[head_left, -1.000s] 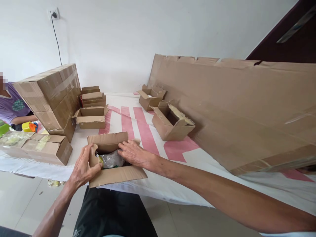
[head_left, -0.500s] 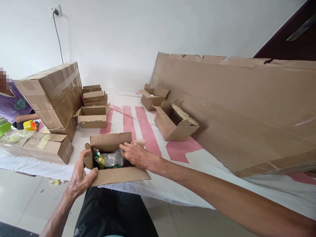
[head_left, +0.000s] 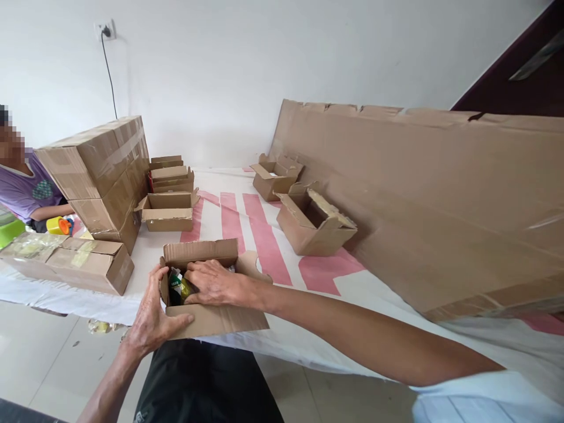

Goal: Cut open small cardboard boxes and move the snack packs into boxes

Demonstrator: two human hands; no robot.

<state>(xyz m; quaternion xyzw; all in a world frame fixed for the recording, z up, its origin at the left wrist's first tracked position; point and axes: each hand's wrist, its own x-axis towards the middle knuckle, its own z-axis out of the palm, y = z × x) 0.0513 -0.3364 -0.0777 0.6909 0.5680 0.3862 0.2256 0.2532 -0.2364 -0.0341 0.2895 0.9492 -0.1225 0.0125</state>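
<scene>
The small open carton sits at the near edge of the bench, directly in front of the person. Its flaps stand open: the far flap is upright, the near flap folded outward toward the person, and a rounded side flap lies out to the right. No tape is seen on it.

The left hand is clasped on the carton's near left corner, thumb along the near flap, fingers around the side wall. The right hand lies palm-down inside the opening, fingers spread and pressing on the packet, a green and yellow wrapped item lodged at the left end of the carton. The hand is open and flat rather than closed around anything.

Judgement: filling appears complete or nearly so, with contents seated low. Closing of flaps and sealing remain outstanding.

Elsewhere on the bench: two more open cartons to the right, one open carton further back, taped large boxes at left, and a long cardboard sheet leaning along the right side. Another person's sleeve shows at the far left.
</scene>
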